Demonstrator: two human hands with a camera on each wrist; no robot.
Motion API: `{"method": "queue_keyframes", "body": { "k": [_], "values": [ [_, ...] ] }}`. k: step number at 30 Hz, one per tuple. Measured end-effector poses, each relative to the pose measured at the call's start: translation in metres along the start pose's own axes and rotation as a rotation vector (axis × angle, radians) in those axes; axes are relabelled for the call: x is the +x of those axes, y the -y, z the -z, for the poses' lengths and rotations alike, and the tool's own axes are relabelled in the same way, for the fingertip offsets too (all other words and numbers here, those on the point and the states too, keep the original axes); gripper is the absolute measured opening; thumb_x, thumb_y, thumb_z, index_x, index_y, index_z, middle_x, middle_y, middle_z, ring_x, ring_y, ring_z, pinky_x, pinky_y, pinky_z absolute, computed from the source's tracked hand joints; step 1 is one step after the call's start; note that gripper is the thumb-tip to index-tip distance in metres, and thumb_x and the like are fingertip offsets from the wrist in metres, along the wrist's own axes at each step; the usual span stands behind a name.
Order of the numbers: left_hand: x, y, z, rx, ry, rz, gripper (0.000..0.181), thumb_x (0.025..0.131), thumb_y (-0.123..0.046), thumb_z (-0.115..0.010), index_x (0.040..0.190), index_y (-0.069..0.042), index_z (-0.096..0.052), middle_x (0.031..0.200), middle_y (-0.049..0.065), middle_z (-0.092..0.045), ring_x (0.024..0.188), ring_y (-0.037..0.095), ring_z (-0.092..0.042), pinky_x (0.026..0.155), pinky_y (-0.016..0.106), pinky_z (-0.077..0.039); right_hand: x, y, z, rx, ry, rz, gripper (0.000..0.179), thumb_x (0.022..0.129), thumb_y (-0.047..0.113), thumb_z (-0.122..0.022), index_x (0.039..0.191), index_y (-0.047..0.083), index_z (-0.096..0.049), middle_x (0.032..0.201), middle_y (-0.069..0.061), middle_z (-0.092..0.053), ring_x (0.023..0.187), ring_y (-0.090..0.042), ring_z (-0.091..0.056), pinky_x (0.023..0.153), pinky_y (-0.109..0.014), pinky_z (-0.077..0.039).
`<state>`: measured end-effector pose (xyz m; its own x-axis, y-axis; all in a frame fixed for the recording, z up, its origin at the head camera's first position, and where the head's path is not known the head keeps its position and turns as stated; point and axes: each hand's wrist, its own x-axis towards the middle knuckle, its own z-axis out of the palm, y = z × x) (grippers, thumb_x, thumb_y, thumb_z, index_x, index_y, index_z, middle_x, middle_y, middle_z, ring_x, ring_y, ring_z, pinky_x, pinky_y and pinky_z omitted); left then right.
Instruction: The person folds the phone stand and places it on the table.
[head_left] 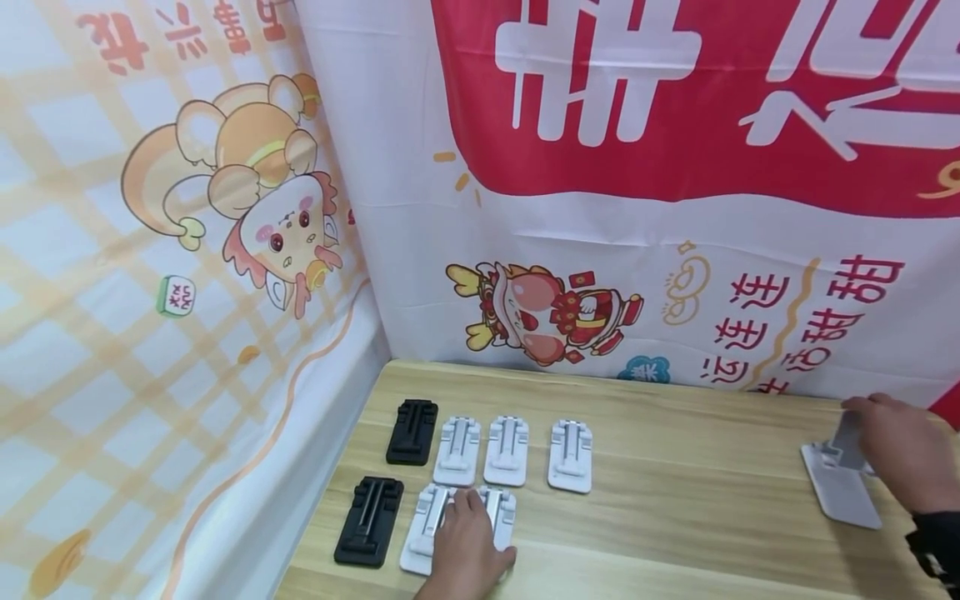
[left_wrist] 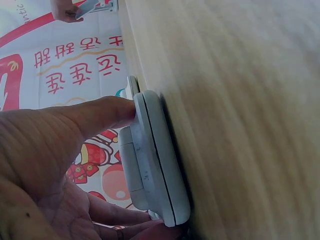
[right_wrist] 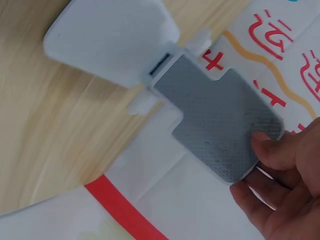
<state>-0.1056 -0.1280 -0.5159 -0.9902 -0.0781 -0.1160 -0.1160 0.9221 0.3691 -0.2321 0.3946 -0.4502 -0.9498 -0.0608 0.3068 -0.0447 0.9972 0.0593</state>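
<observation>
At the lower middle of the head view, my left hand (head_left: 467,546) grips a folded white phone stand (head_left: 502,510) lying on the table. The left wrist view shows thumb and fingers at opposite edges of this stand (left_wrist: 152,155); part of the fingers is hidden behind it. Far to the right, my right hand (head_left: 911,454) pinches the upper plate of an unfolded white phone stand (head_left: 843,492). Seen from the right wrist, thumb and fingers hold a corner of its grey padded plate (right_wrist: 215,120), while the white base (right_wrist: 112,37) rests near the table's edge.
Beside the left hand lies another folded white stand (head_left: 420,542). Behind stand three more folded white ones, the rightmost white stand (head_left: 570,458) set apart. Two black stands (head_left: 411,433) lie at the left. Printed cloth (head_left: 525,225) hangs along the wooden table's (head_left: 675,483) back and left sides.
</observation>
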Motion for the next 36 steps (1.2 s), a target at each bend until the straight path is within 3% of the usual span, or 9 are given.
{"method": "queue_keyframes", "body": {
  "k": [9, 16, 20, 23, 29, 30, 32, 36],
  "values": [
    [0.000, -0.001, 0.002, -0.001, 0.042, 0.024, 0.109, 0.059, -0.052, -0.084, 0.131, 0.019, -0.044, 0.122, 0.034, -0.048, 0.117, 0.046, -0.049, 0.090, 0.054, -0.050, 0.003, 0.001, 0.004, -0.043, -0.001, -0.015, 0.005, 0.076, -0.011, -0.062, 0.080, -0.010, -0.065, 0.065, -0.021, -0.058, 0.049, -0.023, -0.048, 0.047, -0.045, -0.050],
    [-0.004, -0.010, 0.014, 0.020, 0.019, 0.061, 0.089, 0.067, -0.047, -0.080, 0.118, 0.021, -0.054, 0.113, 0.031, -0.055, 0.107, 0.040, -0.054, 0.086, 0.050, -0.053, 0.003, 0.031, 0.023, -0.036, -0.050, 0.047, 0.004, 0.079, -0.006, -0.065, 0.078, -0.007, -0.069, 0.064, -0.018, -0.061, 0.053, -0.026, -0.054, 0.048, -0.045, -0.051],
    [-0.008, -0.017, 0.019, 0.026, -0.011, 0.004, 0.080, 0.076, -0.047, -0.074, 0.117, 0.019, -0.057, 0.111, 0.029, -0.058, 0.105, 0.040, -0.057, 0.085, 0.049, -0.053, 0.001, 0.057, 0.040, 0.074, -0.117, 0.139, 0.010, 0.077, -0.004, -0.069, 0.086, -0.006, -0.072, 0.072, -0.018, -0.065, 0.059, -0.029, -0.059, 0.048, -0.047, -0.051],
    [-0.011, -0.024, 0.023, -0.035, -0.018, -0.068, 0.072, 0.083, -0.045, -0.069, 0.119, 0.016, -0.057, 0.112, 0.028, -0.061, 0.106, 0.039, -0.058, 0.087, 0.051, -0.052, -0.002, 0.082, 0.052, 0.157, -0.202, 0.248, 0.018, 0.074, -0.006, -0.071, 0.091, -0.002, -0.074, 0.080, -0.017, -0.067, 0.066, -0.030, -0.062, 0.049, -0.045, -0.051],
    [-0.015, -0.049, 0.032, -0.124, -0.162, -0.206, 0.060, 0.095, -0.041, -0.055, 0.130, 0.008, -0.055, 0.118, 0.020, -0.061, 0.115, 0.034, -0.053, 0.098, 0.048, -0.045, -0.012, 0.151, 0.077, 0.320, -0.288, 0.439, 0.033, 0.062, -0.010, -0.079, 0.094, -0.001, -0.073, 0.087, -0.010, -0.064, 0.077, -0.026, -0.063, 0.058, -0.040, -0.058],
    [-0.016, -0.054, 0.033, -0.151, -0.173, -0.221, 0.061, 0.097, -0.043, -0.051, 0.133, 0.006, -0.054, 0.120, 0.018, -0.061, 0.118, 0.033, -0.052, 0.100, 0.048, -0.044, -0.013, 0.163, 0.081, 0.339, -0.285, 0.457, 0.035, 0.061, -0.010, -0.079, 0.094, 0.000, -0.073, 0.088, -0.009, -0.064, 0.078, -0.025, -0.063, 0.059, -0.039, -0.058],
    [-0.018, -0.063, 0.036, -0.309, -0.114, -0.247, 0.064, 0.097, -0.050, -0.045, 0.135, 0.001, -0.052, 0.120, 0.009, -0.063, 0.114, 0.026, -0.056, 0.097, 0.043, -0.048, -0.017, 0.185, 0.091, 0.363, -0.276, 0.485, 0.038, 0.059, -0.012, -0.080, 0.094, 0.002, -0.074, 0.088, -0.006, -0.063, 0.078, -0.021, -0.062, 0.061, -0.036, -0.059],
    [-0.021, -0.078, 0.039, -0.791, 0.178, -0.262, 0.066, 0.096, -0.050, -0.047, 0.138, 0.001, -0.048, 0.105, 0.003, -0.071, 0.093, 0.020, -0.068, 0.081, 0.033, -0.057, -0.026, 0.221, 0.110, 0.394, -0.278, 0.545, 0.037, 0.060, -0.012, -0.079, 0.093, 0.005, -0.074, 0.088, -0.002, -0.062, 0.079, -0.016, -0.061, 0.063, -0.030, -0.059]
  ]
}}
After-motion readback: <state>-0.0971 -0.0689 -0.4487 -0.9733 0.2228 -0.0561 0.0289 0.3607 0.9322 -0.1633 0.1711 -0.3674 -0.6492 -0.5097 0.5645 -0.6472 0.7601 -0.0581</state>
